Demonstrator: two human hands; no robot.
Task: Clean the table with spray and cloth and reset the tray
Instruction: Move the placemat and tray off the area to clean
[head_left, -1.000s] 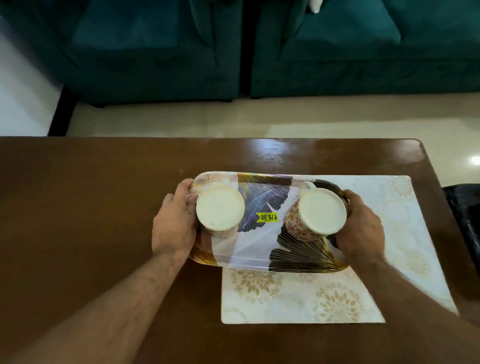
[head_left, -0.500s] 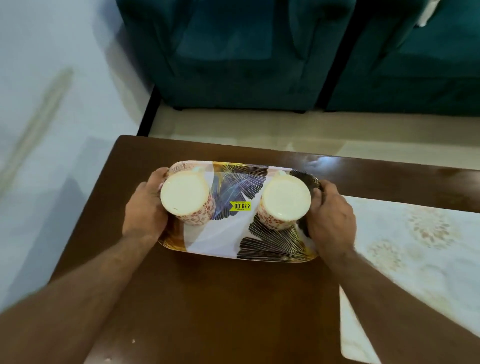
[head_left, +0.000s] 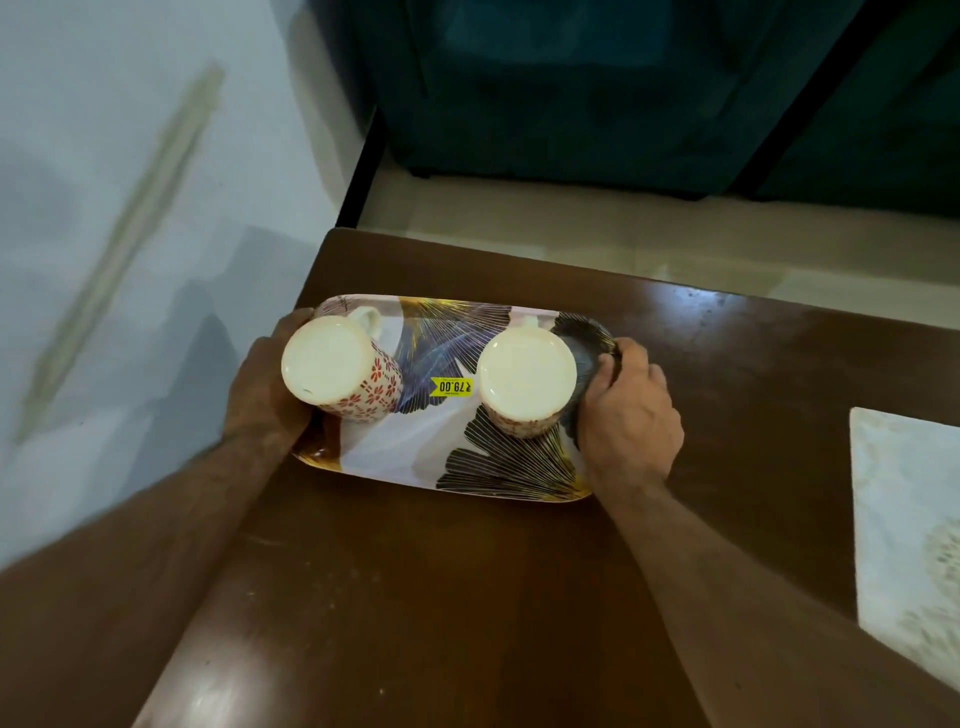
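Observation:
A leaf-patterned tray (head_left: 415, 457) with a yellow price sticker (head_left: 452, 386) sits at the far left corner of the dark wooden table (head_left: 467, 597). Two cups stand upside down on it: a left cup (head_left: 337, 366) with red flowers and a right cup (head_left: 524, 379). My left hand (head_left: 265, 387) grips the tray's left end. My right hand (head_left: 631, 415) grips its right end. No spray or cloth is in view.
A pale patterned placemat (head_left: 914, 519) lies on the table at the right edge of view. Teal sofas (head_left: 597, 88) stand beyond the table across a strip of light floor (head_left: 597, 228). The table's left edge drops to pale floor (head_left: 130, 260).
Both hands have carried the tray with the cups from over the placemat leftward to the table's far left corner. The view has turned left with it.

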